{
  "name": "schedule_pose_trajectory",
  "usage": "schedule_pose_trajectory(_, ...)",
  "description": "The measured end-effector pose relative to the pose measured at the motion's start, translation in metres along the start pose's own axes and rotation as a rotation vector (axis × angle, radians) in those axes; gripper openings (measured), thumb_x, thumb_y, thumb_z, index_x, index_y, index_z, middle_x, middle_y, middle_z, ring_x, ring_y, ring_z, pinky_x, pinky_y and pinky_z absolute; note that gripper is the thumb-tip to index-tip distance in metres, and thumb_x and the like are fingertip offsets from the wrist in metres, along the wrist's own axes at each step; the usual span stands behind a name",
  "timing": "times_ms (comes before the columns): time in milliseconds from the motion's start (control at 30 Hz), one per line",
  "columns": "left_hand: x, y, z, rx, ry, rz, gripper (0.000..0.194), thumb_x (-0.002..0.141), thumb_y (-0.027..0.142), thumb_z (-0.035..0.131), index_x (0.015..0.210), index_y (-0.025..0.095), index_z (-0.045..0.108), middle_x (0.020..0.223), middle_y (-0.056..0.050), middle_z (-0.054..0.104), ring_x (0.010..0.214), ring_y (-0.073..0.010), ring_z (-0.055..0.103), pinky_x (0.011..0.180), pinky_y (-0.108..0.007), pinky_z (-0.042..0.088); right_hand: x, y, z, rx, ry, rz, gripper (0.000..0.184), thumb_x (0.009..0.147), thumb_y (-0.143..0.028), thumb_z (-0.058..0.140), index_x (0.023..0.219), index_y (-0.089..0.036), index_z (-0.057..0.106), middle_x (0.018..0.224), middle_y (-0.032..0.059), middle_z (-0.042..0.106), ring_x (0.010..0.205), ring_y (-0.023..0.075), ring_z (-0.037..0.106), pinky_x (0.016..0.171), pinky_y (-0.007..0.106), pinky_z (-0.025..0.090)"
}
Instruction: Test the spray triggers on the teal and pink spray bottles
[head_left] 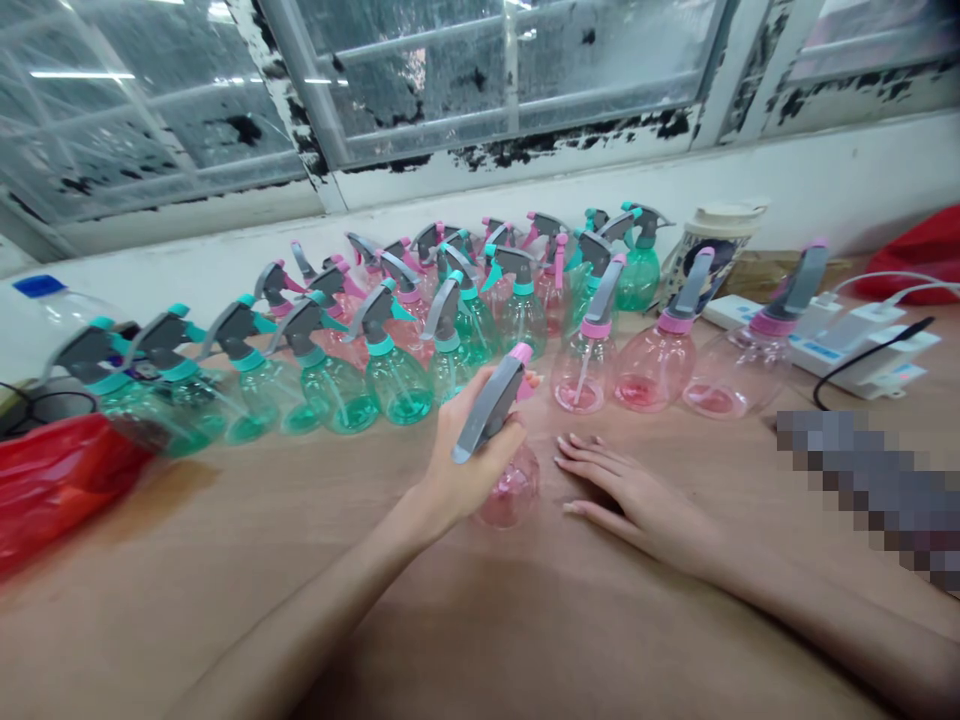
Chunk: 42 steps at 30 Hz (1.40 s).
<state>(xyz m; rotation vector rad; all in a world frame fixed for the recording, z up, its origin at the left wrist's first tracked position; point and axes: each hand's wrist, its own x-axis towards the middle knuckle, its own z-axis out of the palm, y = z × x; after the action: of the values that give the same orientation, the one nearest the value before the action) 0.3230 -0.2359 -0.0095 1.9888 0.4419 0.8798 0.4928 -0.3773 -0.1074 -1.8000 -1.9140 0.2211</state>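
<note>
My left hand (469,450) is wrapped round the neck of a pink spray bottle (514,495) with a grey and pink trigger head. The bottle stands on or just above the wooden table (315,560); its trigger is partly hidden by my fingers. To its right, my right hand (622,490) lies low over the tabletop with fingers stretched out, holding nothing. Just beyond that hand stand three pink spray bottles, the nearest (583,370) close to my fingertips. A row of green spray bottles, one of them (397,375) beside my left hand, runs off to the left.
More pink and green spray bottles (523,305) crowd behind the front row. A patterned cup (709,250) and a white power strip (862,345) with cables sit at the right. Red plastic (67,480) lies at left, near a blue-capped bottle (67,305). Windows rise behind.
</note>
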Motion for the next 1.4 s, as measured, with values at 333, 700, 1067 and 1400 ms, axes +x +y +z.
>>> schedule_pose_trajectory(333,0.0009,0.0049,0.0005,0.015,0.009,0.007,0.014,0.075,0.018,0.055,0.087,0.022,0.054,0.068,0.004,0.052,0.061,-0.0130,0.047,0.060,-0.027,0.038,-0.0015,0.0015,0.0024,-0.006,0.020,-0.014,0.049,0.095,-0.046,0.050,0.137,-0.020,0.054,0.148,0.0109,0.047,0.139,0.0294,0.040,0.114,0.056,0.032)
schedule_pose_trajectory(700,0.0014,0.0052,0.0012,-0.009,0.005,0.021,0.018,0.073,0.014,0.052,0.089,0.021,0.054,0.067,0.006,0.049,0.059,-0.0117,0.043,0.059,-0.027,0.037,-0.0007,0.0010,0.0020,-0.065,-0.004,-0.017,0.053,0.097,-0.049,0.046,0.136,-0.015,0.054,0.148,0.0125,0.046,0.139,0.0284,0.039,0.114,0.055,0.033)
schedule_pose_trajectory(1067,0.0010,0.0022,0.0003,0.019,0.007,0.022,0.019,0.076,0.017,0.053,0.093,0.021,0.058,0.071,0.004,0.052,0.062,-0.0131,0.048,0.063,-0.029,0.040,-0.0016,0.0026,0.0039,-0.067,0.011,-0.029,0.052,0.097,-0.048,0.046,0.136,-0.015,0.054,0.148,0.0125,0.046,0.139,0.0280,0.039,0.115,0.055,0.032)
schedule_pose_trajectory(1400,0.0045,0.0063,-0.0037,0.001,-0.053,0.039,0.007,0.075,0.019,0.052,0.079,0.020,0.058,0.075,0.001,0.058,0.066,-0.0147,0.053,0.064,-0.029,0.042,-0.0008,0.0015,0.0011,-0.064,-0.010,-0.022,0.053,0.097,-0.049,0.045,0.137,-0.015,0.053,0.149,0.0124,0.045,0.140,0.0280,0.038,0.115,0.055,0.032)
